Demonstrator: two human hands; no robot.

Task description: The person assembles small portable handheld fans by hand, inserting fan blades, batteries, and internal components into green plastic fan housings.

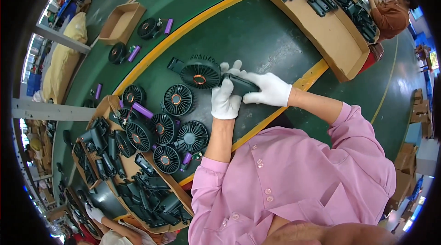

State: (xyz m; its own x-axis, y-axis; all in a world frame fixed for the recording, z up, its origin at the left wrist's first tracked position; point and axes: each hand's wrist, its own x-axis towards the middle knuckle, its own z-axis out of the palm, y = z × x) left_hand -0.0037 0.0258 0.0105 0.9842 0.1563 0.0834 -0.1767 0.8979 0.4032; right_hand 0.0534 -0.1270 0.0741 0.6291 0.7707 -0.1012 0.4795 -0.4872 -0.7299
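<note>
Above the green table [257, 38], both forearms rise from the pink sleeves [294, 171] at the lower edge and meet near the middle of the picture. Each hand wears a white glove. The left hand [225, 98] stands almost straight up from a bare forearm, its fingers curled shut around the near end of a dark handle [240, 84]. The right hand [268, 89] comes in from the right with the forearm slanting up and leftward; its fingers close over the far side of the same handle, so the two gloves touch each other around it. The handle joins a round black fan head [200, 72] with a copper-coloured ring at its centre, which lies on the table just left of the hands.

Below and left of that fan, a cluster of similar fan heads [161, 130] lies close together, with purple cylinders [142, 110] among them. Beside the cluster a cardboard tray [106, 107] holds black plastic parts. Another long cardboard tray [321, 33] of dark parts sits at the upper right, where a person in a brown top [390, 15] works. A yellow line [183, 31] crosses the table.
</note>
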